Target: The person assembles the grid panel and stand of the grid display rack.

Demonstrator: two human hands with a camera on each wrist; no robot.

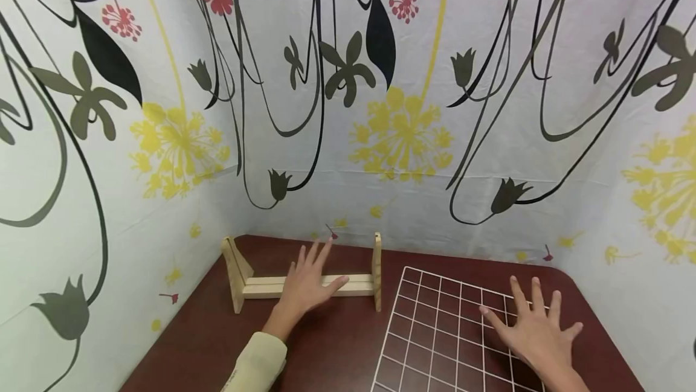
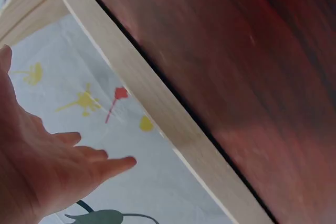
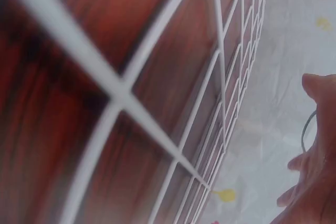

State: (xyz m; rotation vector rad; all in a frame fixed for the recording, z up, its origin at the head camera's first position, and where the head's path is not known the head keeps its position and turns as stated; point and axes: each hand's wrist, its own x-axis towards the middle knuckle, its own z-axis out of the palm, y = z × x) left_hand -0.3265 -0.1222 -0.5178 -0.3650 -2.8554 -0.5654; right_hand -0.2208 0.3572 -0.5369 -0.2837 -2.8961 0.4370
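A pale wooden rack (image 1: 255, 289), two upright end pieces joined by crossbars, stands at the left of the table. My left hand (image 1: 307, 286) is spread above its crossbars, fingers apart and holding nothing. In the left wrist view a crossbar (image 2: 136, 87) runs past the hand (image 2: 58, 166), with a gap between them. To the right, a white wire grid (image 1: 435, 331) lies on the table. Over its right part my right hand (image 1: 538, 334) is spread with nothing in it. The right wrist view shows the grid wires (image 3: 122, 95) close up, apart from the fingers.
The dark red-brown table (image 1: 331, 343) has rounded far corners. White cloth (image 1: 337, 150) printed with flowers and vines hangs behind it and along both sides. The rack's right end piece (image 1: 377, 271) stands just left of the grid's far left corner.
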